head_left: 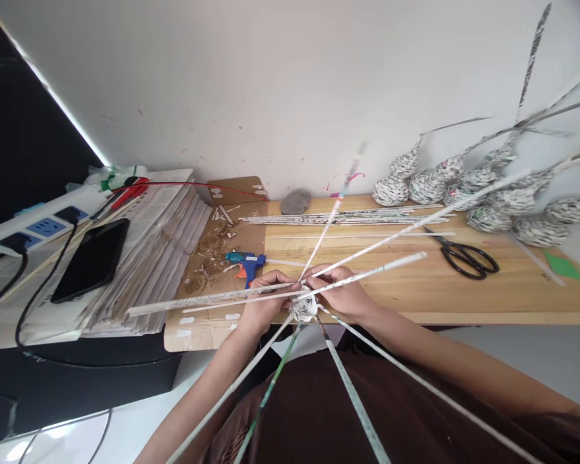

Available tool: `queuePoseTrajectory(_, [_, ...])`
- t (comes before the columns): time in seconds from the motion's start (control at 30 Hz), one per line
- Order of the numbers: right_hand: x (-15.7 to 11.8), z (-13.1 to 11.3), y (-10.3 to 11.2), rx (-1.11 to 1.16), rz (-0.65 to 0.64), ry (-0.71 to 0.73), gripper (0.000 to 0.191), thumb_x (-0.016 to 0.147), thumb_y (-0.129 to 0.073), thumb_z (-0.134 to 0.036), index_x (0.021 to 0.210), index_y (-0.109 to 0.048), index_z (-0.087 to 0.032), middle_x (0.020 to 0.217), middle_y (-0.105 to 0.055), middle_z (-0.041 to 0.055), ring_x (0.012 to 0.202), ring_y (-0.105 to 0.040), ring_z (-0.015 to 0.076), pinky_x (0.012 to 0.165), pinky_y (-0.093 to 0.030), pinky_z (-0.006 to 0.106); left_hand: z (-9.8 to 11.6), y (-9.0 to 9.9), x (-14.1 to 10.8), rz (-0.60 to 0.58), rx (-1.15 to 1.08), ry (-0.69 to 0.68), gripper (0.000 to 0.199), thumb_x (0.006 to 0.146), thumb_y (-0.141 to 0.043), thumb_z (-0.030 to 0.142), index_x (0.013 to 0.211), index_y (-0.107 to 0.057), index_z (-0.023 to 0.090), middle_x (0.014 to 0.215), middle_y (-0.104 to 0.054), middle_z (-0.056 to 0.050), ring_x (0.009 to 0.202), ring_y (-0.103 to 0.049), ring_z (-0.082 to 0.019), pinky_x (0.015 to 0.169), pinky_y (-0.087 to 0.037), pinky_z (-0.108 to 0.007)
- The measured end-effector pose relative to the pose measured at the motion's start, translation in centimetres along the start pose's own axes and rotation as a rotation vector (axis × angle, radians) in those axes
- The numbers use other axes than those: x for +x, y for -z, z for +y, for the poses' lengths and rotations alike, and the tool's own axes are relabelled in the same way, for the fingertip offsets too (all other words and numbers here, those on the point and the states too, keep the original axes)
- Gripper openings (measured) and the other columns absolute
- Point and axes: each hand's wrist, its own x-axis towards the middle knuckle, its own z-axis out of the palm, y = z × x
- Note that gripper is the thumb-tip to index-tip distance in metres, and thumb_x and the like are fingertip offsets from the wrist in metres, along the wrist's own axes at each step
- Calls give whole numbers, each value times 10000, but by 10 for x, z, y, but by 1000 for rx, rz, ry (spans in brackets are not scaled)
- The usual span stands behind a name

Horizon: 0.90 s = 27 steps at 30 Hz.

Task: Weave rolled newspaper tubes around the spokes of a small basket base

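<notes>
Between my two hands sits a small round weaving of rolled newspaper [303,308], with several long paper tubes radiating from it in all directions. My left hand [268,299] pinches its left side, fingers closed by the tube bases. On the opposite side my right hand [337,293] has its thumb and fingers closed around the bases of the upper tubes. Two tubes stretch left across my left hand, and others run down over my lap. Part of the weaving is hidden behind fingers and tubes.
Several woven gourd shapes [428,187] line the wall at right. Black scissors [468,258] and a bundle of paper tubes [328,219] lie on the wooden table. Left are a blue glue gun [252,264], a newspaper stack [174,238], a phone [94,258] and a power strip [48,225].
</notes>
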Motion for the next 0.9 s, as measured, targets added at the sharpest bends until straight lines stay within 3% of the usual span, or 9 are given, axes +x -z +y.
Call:
queuePoseTrajectory(0.13, [-1,-2,-1,1,-8,1,200,800,-630,-336,808,-733,-164,674,-684,28,577,-600,144,538,-455,250,2,-1,2,-2,57,11,286,594,-873,348,668,-669,162,553,-622,27,460,-512,-80,437,-420,-182])
queuePoseTrajectory(0.27, [0,-2,-1,-26,25,-34,197,781,-634,-315,847,-741,-163,720,-715,38,603,-614,149,545,-456,247,4,-1,5,-24,204,-63,208,636,-840,302,756,-745,161,674,-722,-29,584,-626,-136,560,-493,-225])
queuePoseTrajectory(0.4, [-3,-4,7,-112,-22,-63,231,811,-648,-365,882,-732,-161,784,-737,54,667,-642,167,576,-472,256,6,0,5,13,248,-132,176,681,-802,310,753,-741,161,714,-744,-47,649,-667,-171,622,-515,-252])
queuePoseTrajectory(0.53, [-7,-10,16,-401,-76,119,163,816,-667,-353,803,-714,-197,710,-704,20,626,-610,151,579,-432,251,5,-1,6,50,253,-168,162,697,-778,304,754,-724,162,681,-725,-40,616,-656,-171,599,-505,-258])
queuePoseTrajectory(0.7, [-5,-13,12,-825,-19,411,94,818,-679,-291,851,-702,-207,796,-711,57,717,-619,187,625,-405,276,0,-4,8,56,349,-257,83,725,-722,246,764,-716,173,704,-721,-45,644,-652,-177,613,-502,-266])
queuePoseTrajectory(0.8, [-4,-12,6,-806,-43,513,107,865,-561,-176,847,-665,-195,815,-697,66,730,-621,179,654,-430,281,-1,-3,7,31,389,-261,84,747,-692,238,787,-734,177,713,-723,-42,656,-649,-176,632,-495,-266])
queuePoseTrajectory(0.9, [-5,-11,4,-614,56,445,75,870,-569,-215,871,-642,-196,797,-686,55,669,-619,161,614,-460,268,-2,1,6,42,378,-200,129,747,-709,274,814,-739,168,703,-721,-43,640,-640,-176,621,-488,-265])
